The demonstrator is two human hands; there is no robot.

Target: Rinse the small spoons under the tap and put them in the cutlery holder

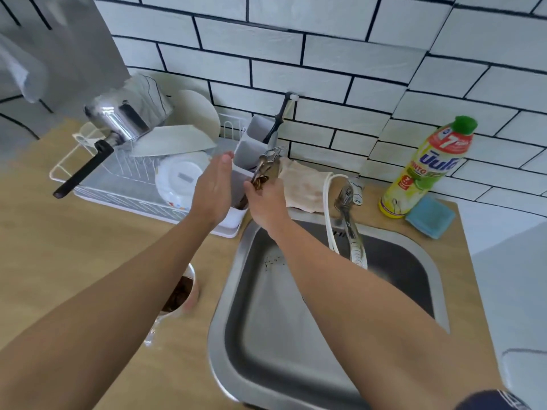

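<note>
A person's right hand (268, 199) grips a bundle of small spoons (265, 170) above the white cutlery holder (241, 173) beside the sink (228, 291), left hand (213, 190) flat and empty; lowering them in likely comes next.

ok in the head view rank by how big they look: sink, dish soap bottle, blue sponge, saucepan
1. sink
2. dish soap bottle, saucepan: look alike, and the pan sits farther off, so unranked
3. blue sponge
</note>
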